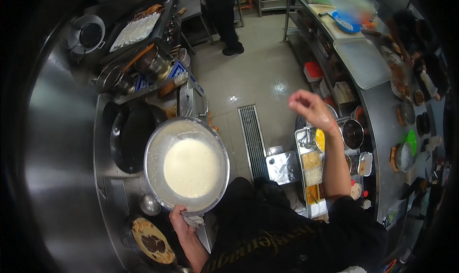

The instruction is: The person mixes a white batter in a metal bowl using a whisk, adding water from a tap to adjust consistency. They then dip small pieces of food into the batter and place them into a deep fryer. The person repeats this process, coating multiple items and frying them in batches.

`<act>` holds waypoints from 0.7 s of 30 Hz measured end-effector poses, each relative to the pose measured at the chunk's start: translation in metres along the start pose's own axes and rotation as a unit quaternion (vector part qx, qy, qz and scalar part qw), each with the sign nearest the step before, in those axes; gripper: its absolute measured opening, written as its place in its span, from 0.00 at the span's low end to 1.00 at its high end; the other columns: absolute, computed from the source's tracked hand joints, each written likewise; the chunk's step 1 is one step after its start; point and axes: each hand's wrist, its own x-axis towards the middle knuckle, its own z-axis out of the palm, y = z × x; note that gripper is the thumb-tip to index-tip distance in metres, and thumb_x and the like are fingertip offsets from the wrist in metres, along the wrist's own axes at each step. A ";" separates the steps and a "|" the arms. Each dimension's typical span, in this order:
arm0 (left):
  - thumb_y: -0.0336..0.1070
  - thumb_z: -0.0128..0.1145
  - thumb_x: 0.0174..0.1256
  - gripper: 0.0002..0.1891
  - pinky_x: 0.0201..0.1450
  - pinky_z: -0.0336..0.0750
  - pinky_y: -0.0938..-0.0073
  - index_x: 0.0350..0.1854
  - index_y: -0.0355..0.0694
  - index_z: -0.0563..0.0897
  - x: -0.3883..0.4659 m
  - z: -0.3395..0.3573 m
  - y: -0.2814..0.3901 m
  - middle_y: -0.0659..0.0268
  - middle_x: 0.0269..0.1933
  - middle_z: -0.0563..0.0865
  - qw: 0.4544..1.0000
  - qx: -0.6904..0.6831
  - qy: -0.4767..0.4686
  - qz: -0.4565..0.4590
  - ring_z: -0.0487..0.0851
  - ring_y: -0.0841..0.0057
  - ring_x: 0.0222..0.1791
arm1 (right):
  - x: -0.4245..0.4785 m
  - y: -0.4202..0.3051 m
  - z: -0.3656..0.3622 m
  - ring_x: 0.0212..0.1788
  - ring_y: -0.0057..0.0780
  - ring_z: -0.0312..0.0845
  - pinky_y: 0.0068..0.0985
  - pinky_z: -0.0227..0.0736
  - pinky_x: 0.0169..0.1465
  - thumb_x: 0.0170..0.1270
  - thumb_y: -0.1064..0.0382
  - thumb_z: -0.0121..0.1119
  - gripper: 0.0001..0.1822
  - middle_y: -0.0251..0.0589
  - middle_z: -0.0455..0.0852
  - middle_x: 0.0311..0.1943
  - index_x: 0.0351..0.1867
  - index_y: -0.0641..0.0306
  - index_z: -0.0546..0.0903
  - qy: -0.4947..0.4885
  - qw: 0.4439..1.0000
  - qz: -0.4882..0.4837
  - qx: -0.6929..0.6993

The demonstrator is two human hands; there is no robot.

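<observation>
My left hand [182, 221] grips the rim of a large stainless-steel mixing bowl [152, 179], with a folded cloth [194, 220] under its fingers. The bowl is tilted towards the camera and holds a smooth, pale cream liquid [191, 168]. Raised over the right side is my right hand [315, 110], its fingers curled in towards the thumb. Whether anything small sits between those fingers is hidden. Below that forearm stands a rack of metal ingredient pans [311, 160]. A dark wok [134, 140] lies just left of the bowl, and a steel ladle [150, 205] beside its lower edge.
At lower left, a pan [153, 240] holds food with a dark middle. Pots [152, 59] and a white-topped tray [138, 29] crowd the stove. A floor drain grate [251, 140] runs between the counters. One person [224, 18] stands ahead; another [412, 36] works across the right counter [380, 122].
</observation>
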 end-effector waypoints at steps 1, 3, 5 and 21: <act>0.31 0.55 0.53 0.25 0.50 0.83 0.61 0.57 0.28 0.78 0.014 0.010 0.008 0.54 0.49 0.85 1.000 -0.011 0.005 -0.002 0.86 0.59 0.45 | 0.006 -0.004 -0.001 0.36 0.13 0.77 0.18 0.73 0.40 0.71 0.61 0.64 0.09 0.28 0.83 0.32 0.41 0.66 0.83 -0.013 0.999 0.036 -0.009; 0.29 0.55 0.52 0.24 0.49 0.82 0.62 0.54 0.26 0.79 0.036 0.036 0.031 0.53 0.48 0.85 1.000 -0.020 0.013 -0.004 0.86 0.59 0.43 | 0.019 -0.018 -0.012 0.35 0.13 0.77 0.18 0.74 0.40 0.71 0.61 0.64 0.09 0.28 0.83 0.31 0.41 0.66 0.83 -0.037 0.993 0.105 -0.029; 0.27 0.54 0.50 0.21 0.47 0.82 0.62 0.49 0.22 0.80 0.052 0.070 0.047 0.51 0.46 0.85 0.999 -0.044 0.027 0.008 0.87 0.59 0.41 | 0.044 -0.035 -0.029 0.34 0.15 0.78 0.19 0.75 0.41 0.71 0.62 0.65 0.09 0.29 0.83 0.30 0.41 0.67 0.83 -0.034 0.989 0.144 0.004; 0.25 0.58 0.49 0.22 0.43 0.81 0.65 0.50 0.22 0.80 0.265 0.288 0.082 0.53 0.43 0.85 0.999 0.018 0.043 -0.018 0.85 0.62 0.40 | 0.282 0.292 0.028 0.54 0.48 0.87 0.40 0.80 0.59 0.65 0.62 0.57 0.15 0.47 0.90 0.52 0.50 0.55 0.89 0.000 0.886 0.314 -0.340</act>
